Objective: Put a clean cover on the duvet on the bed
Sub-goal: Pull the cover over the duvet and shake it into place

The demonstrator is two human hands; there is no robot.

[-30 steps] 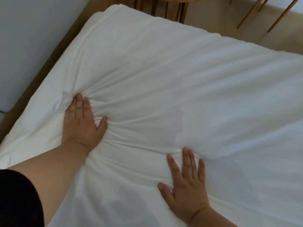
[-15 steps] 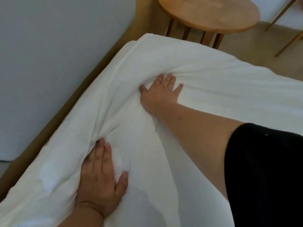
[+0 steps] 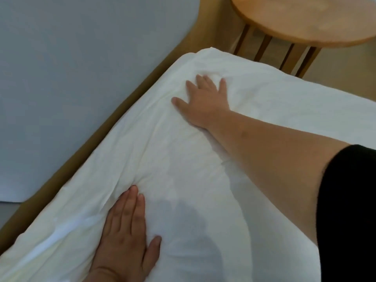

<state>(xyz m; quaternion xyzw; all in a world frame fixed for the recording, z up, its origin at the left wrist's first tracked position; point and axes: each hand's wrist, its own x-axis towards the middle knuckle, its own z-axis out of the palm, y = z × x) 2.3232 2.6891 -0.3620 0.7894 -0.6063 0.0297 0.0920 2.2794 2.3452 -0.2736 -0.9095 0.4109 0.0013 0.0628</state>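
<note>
While your right arm reaches far forward across the bed, your right hand point(image 3: 205, 100) lies palm down on the white duvet cover point(image 3: 183, 159) close to its far corner, fingers straight and spread, thumb splayed out to the left. It grasps nothing; the fingertips press flat into a small bunch of wrinkles. Your forearm runs diagonally from the lower right, and a black sleeve point(image 3: 350, 210) covers the upper arm at the frame's edge.

Your left hand point(image 3: 126, 237) rests flat nearer to you, at the bottom of the view, fingers straight and held together, thumb angled out to the right. It also holds nothing and simply presses on the cloth, with creases fanning away from its fingertips.

Count two hands, both flat on the fabric and well apart. One duvet cover is in view, spread over the bed and filling most of the frame, its left edge running along the wooden bed frame point(image 3: 122, 119). One round wooden table point(image 3: 305, 21) stands beyond the far corner, and a grey wall point(image 3: 81, 68) lies to the left.
</note>
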